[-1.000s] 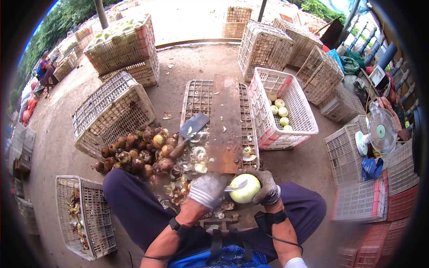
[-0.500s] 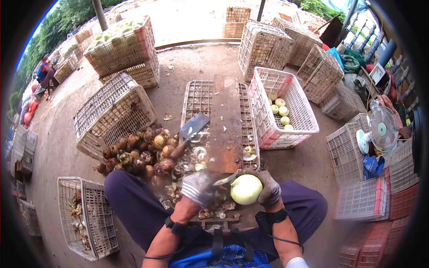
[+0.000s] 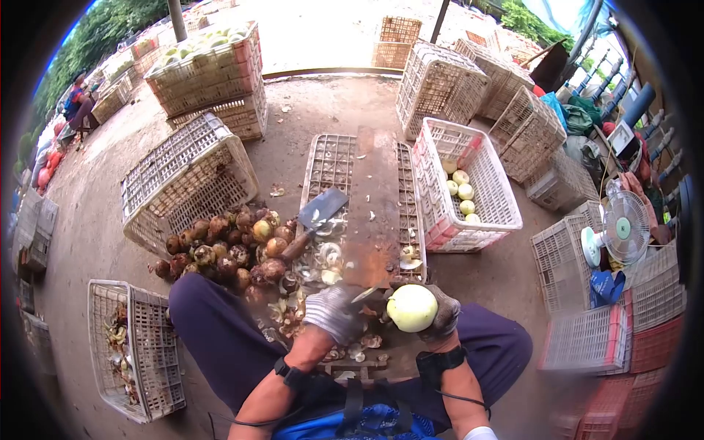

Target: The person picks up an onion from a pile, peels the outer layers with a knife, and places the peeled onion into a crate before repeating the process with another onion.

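Observation:
My left hand (image 3: 331,314), in a grey striped glove, is closed around a small blade (image 3: 364,295), blurred by motion; its handle is hidden in the fist. My right hand (image 3: 443,314), in a dark glove, grips a smooth, peeled, pale yellow-green round vegetable (image 3: 411,308) from its right side. The blade points toward the vegetable, with a narrow gap between them. In front of my left hand lies a cleaver (image 3: 323,209), its wooden handle over a pile of brown, unpeeled round vegetables (image 3: 227,246). Pale peelings (image 3: 328,257) lie around the cleaver and below my hands.
A wooden board (image 3: 375,191) rests on an overturned crate (image 3: 326,165) ahead. To its right, a white crate (image 3: 473,216) holds several peeled vegetables. A tipped crate (image 3: 187,180) stands behind the pile; another crate (image 3: 158,352) with scraps is left. A fan (image 3: 625,227) stands right.
The peeled vegetable and my right hand have moved slightly right and up in view. My left hand has shifted slightly right, still with the blade. The whole view has shifted a little.

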{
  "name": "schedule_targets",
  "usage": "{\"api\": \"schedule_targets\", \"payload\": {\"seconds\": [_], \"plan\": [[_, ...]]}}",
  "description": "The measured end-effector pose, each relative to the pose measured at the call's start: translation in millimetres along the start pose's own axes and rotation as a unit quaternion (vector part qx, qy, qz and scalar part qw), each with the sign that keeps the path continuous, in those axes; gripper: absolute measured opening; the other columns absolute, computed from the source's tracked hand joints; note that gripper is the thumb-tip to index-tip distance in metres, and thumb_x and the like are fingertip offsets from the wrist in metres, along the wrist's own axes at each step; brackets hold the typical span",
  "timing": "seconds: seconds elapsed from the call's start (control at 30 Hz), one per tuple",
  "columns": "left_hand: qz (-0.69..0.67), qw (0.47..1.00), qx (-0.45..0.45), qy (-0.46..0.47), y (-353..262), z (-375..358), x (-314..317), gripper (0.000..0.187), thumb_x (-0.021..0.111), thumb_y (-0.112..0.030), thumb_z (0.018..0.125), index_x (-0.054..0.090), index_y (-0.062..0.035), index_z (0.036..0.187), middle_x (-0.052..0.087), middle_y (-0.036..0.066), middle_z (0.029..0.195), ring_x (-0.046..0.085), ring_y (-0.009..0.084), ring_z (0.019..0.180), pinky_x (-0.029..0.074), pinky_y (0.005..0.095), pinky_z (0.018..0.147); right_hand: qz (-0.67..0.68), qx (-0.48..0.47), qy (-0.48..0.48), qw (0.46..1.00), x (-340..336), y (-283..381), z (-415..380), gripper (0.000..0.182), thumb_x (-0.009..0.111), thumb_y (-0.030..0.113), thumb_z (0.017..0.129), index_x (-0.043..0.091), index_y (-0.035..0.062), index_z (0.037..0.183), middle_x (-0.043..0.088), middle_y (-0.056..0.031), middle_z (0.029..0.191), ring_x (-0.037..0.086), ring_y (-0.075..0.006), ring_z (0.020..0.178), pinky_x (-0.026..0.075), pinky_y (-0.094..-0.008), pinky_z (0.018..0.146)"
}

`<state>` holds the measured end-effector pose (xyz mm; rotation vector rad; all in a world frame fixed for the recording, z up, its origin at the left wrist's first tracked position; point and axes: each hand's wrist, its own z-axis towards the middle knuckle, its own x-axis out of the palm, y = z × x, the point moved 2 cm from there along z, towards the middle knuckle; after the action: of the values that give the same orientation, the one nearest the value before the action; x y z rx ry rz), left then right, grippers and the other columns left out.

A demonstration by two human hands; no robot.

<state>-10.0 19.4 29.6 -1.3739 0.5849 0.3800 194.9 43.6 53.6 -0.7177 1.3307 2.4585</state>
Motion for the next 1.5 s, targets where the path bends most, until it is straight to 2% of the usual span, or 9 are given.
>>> {"api": "schedule_targets", "payload": {"seconds": [0.1,0.17,0.27,0.33,0.4,0.87,1.07,1.47,1.5], "plan": [[0.018,0.998,0.033,-0.046,-12.1,-3.1,-4.6,0.023,0.062,-0.011,0.075,0.068,-0.0133,0.097,0.064,0.012,0.079,0.062,0.0319,0.071,0.05,0.0412,0.061,-0.035,-0.031,-0.008,0.999,0.7,2.8,3.6,0.036,0.079,0.016,0.067,0.068,0.0009,0.097,0.07,-0.0108,0.085,0.069,-0.0222,0.077,0.055,-0.0313,0.07],[0.04,0.996,0.061,-0.055,-14.4,-4.7,-2.1,0.021,0.062,-0.013,0.073,0.068,-0.0138,0.094,0.063,0.012,0.079,0.062,0.0333,0.073,0.049,0.0432,0.061,0.096,0.106,0.001,0.99,-0.4,14.0,5.5,0.036,0.079,0.016,0.068,0.068,0.0005,0.098,0.07,-0.0108,0.085,0.069,-0.0224,0.077,0.055,-0.0314,0.071],[0.055,0.995,0.074,-0.035,-9.4,-7.7,8.1,0.021,0.062,-0.015,0.075,0.067,-0.0137,0.096,0.062,0.014,0.08,0.061,0.0343,0.074,0.048,0.0448,0.062,0.194,0.204,0.02,0.959,0.6,20.9,6.6,0.037,0.079,0.018,0.069,0.068,0.0003,0.1,0.07,-0.0113,0.086,0.069,-0.0225,0.077,0.055,-0.0313,0.071],[0.052,0.996,0.073,-0.03,-3.0,-7.7,16.1,0.022,0.063,-0.016,0.076,0.067,-0.0134,0.097,0.061,0.015,0.081,0.061,0.0349,0.075,0.048,0.0459,0.063,0.153,0.151,0.024,0.976,0.6,16.7,5.4,0.038,0.079,0.018,0.07,0.067,0.0001,0.101,0.07,-0.0115,0.088,0.07,-0.0222,0.078,0.055,-0.0311,0.072],[0.05,0.996,0.071,-0.037,-0.5,-4.5,21.4,0.021,0.063,-0.016,0.076,0.067,-0.013,0.096,0.061,0.015,0.082,0.061,0.0351,0.075,0.048,0.0461,0.063,0.034,0.011,0.021,0.999,0.7,7.6,4.2,0.038,0.078,0.018,0.071,0.067,-0.0002,0.103,0.071,-0.0115,0.089,0.07,-0.0215,0.078,0.055,-0.0307,0.072],[-0.08,0.994,0.019,-0.07,-0.8,-3.3,9.6,0.019,0.065,-0.015,0.074,0.068,-0.0107,0.093,0.063,0.013,0.08,0.061,0.0333,0.071,0.05,0.0412,0.061,0.185,0.124,0.03,0.975,6.0,-9.5,-5.3,0.033,0.071,0.017,0.078,0.065,-0.0031,0.103,0.07,-0.014,0.09,0.068,-0.0212,0.082,0.056,-0.0327,0.075],[0.085,0.992,0.097,0.014,-20.1,-11.2,-4.9,0.03,0.07,-0.018,0.07,0.065,-0.0132,0.1,0.061,0.011,0.082,0.062,0.0308,0.074,0.049,0.0408,0.06,0.199,0.127,0.032,0.971,4.1,-14.6,-10.5,0.034,0.068,0.02,0.081,0.063,-0.005,0.104,0.069,-0.016,0.091,0.068,-0.0225,0.082,0.056,-0.0339,0.074],[0.135,0.975,0.163,-0.067,-12.5,-12.9,22.3,0.03,0.064,-0.014,0.066,0.058,-0.0054,0.094,0.054,0.012,0.077,0.057,0.031,0.073,0.047,0.0422,0.058,0.172,0.09,0.023,0.981,6.1,-34.2,-24.7,0.039,0.061,0.026,0.087,0.059,-0.0088,0.104,0.067,-0.02,0.092,0.067,-0.0252,0.082,0.056,-0.0362,0.074],[0.139,0.976,0.156,-0.062,-11.4,-12.1,24.4,0.029,0.063,-0.014,0.066,0.058,-0.0052,0.093,0.054,0.012,0.078,0.057,0.0311,0.074,0.047,0.0422,0.058,0.157,0.07,0.018,0.985,6.1,-32.3,-22.7,0.033,0.064,0.019,0.085,0.06,-0.0078,0.103,0.068,-0.0184,0.091,0.067,-0.0236,0.08,0.056,-0.0351,0.073]]}}
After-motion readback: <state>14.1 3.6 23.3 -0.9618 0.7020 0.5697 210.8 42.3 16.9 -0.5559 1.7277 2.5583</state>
